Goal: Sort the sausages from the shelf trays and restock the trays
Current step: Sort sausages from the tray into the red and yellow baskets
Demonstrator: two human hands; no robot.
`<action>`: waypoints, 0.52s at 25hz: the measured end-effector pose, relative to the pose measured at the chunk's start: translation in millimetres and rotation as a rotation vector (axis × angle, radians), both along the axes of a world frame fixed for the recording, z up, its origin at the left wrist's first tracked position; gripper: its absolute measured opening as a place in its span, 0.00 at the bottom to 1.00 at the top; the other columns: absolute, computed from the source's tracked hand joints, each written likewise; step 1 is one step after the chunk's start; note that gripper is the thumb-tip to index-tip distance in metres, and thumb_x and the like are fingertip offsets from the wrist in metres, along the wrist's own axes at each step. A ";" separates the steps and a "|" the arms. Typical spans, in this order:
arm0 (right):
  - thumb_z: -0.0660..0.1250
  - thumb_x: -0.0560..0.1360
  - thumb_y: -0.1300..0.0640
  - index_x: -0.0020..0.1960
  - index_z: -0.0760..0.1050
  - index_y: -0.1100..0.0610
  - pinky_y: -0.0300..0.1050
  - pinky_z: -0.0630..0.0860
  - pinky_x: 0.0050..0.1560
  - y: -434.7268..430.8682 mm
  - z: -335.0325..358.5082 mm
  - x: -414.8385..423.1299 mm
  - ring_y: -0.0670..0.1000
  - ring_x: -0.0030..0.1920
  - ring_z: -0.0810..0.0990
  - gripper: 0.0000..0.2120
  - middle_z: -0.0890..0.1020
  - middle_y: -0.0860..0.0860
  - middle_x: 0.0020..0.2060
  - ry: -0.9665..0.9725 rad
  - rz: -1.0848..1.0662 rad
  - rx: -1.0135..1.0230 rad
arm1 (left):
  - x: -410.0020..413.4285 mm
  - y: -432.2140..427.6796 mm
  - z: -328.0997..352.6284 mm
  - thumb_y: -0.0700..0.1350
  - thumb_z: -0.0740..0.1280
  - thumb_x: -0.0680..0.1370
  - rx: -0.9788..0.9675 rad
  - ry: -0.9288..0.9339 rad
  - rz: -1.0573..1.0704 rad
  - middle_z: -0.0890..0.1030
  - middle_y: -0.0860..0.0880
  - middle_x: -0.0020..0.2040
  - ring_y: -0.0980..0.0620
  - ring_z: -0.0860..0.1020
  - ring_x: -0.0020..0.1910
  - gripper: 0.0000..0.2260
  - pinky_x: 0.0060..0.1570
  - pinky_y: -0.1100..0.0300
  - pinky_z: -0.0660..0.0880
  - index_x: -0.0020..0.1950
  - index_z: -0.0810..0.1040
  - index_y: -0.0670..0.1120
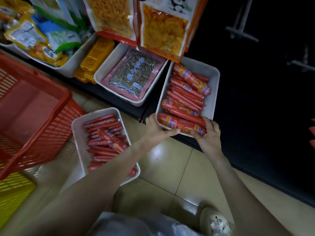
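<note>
- The shelf tray (215, 92) stands at the front edge of the dark shelf (255, 116), filled with thick sausages (187, 92) that lie crosswise, some stacked on others.
- Our left hand (158, 128) is curled round the near left corner of this tray. Our right hand (208, 132) is clamped on the near right corner, with its fingers over the end of the front sausage (179, 124).
- A second tray (77, 133) with thin sausages (105, 133) sits on the floor (170, 167), just left of our left arm.
- Risk, in our judgement: both hands hold only the near end, so if the tray comes off the shelf, the far end can drop and the sausages can slide out.
- The front sausage lies on the very rim. A tilt towards us may roll it onto the tiles.
- The hanging snack bags (163, 28) overlap the far end of the tray, so lifting it high may knock them.
- The thick and thin kinds look alike in red wrapping, so mixing them is easy in this dim light.
- Around: a tray with a seed pack (133, 74), yellow packs (95, 57), a red basket (34, 106), glossy beige tiles and a shoe (214, 222).
</note>
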State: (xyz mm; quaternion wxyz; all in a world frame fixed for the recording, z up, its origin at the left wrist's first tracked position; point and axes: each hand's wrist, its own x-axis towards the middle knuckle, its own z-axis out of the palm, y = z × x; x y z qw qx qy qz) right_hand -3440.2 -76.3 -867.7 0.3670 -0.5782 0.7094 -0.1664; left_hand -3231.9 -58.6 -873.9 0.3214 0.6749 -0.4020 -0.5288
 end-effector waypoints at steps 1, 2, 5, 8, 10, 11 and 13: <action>0.73 0.71 0.56 0.72 0.63 0.49 0.52 0.66 0.69 5.7 1.1 -6.5 0.53 0.68 0.62 0.34 0.63 0.53 0.67 -0.031 -0.020 0.010 | -0.9 9.3 1.0 0.60 0.81 0.57 -0.019 0.010 -0.051 0.82 0.48 0.52 0.51 0.79 0.55 0.31 0.55 0.56 0.78 0.54 0.79 0.47; 0.74 0.70 0.56 0.72 0.64 0.47 0.54 0.66 0.69 13.5 3.0 -12.6 0.53 0.68 0.63 0.34 0.63 0.51 0.67 -0.057 -0.041 0.022 | -2.2 18.6 4.9 0.54 0.82 0.60 -0.028 0.046 -0.098 0.83 0.48 0.49 0.53 0.81 0.52 0.25 0.53 0.60 0.78 0.51 0.81 0.46; 0.75 0.69 0.53 0.74 0.58 0.44 0.51 0.68 0.66 32.2 9.4 -21.6 0.50 0.66 0.65 0.40 0.62 0.47 0.62 -0.080 -0.074 0.036 | 4.0 25.4 7.1 0.51 0.80 0.65 0.043 0.034 -0.190 0.83 0.50 0.40 0.53 0.82 0.40 0.18 0.40 0.64 0.79 0.44 0.79 0.41; 0.75 0.69 0.50 0.77 0.47 0.47 0.47 0.70 0.56 13.7 16.0 -19.3 0.47 0.61 0.67 0.47 0.60 0.49 0.64 -0.150 -0.189 0.009 | 6.7 -11.0 8.8 0.62 0.77 0.63 0.179 -0.191 -0.154 0.77 0.52 0.46 0.53 0.78 0.44 0.29 0.41 0.61 0.73 0.51 0.73 0.43; 0.73 0.71 0.48 0.77 0.49 0.51 0.47 0.73 0.54 -18.3 12.4 -18.9 0.48 0.59 0.71 0.45 0.65 0.51 0.66 -0.231 -0.315 0.009 | 0.9 -42.0 10.8 0.59 0.76 0.66 0.172 -0.092 -0.073 0.76 0.54 0.53 0.53 0.76 0.51 0.32 0.50 0.59 0.72 0.62 0.69 0.46; 0.71 0.72 0.47 0.77 0.51 0.53 0.48 0.73 0.55 -35.9 9.1 -20.0 0.50 0.58 0.74 0.42 0.68 0.52 0.66 -0.296 -0.382 0.030 | -2.9 -55.3 7.8 0.58 0.76 0.67 0.144 -0.010 -0.018 0.76 0.55 0.53 0.54 0.76 0.52 0.31 0.51 0.60 0.71 0.64 0.69 0.48; 0.68 0.74 0.45 0.76 0.56 0.53 0.49 0.75 0.56 -72.1 -3.7 -26.6 0.51 0.55 0.78 0.36 0.74 0.53 0.65 -0.450 -0.420 0.109 | -8.2 -77.1 -4.6 0.54 0.77 0.68 0.068 0.149 0.077 0.78 0.59 0.51 0.56 0.78 0.52 0.26 0.52 0.61 0.72 0.62 0.70 0.54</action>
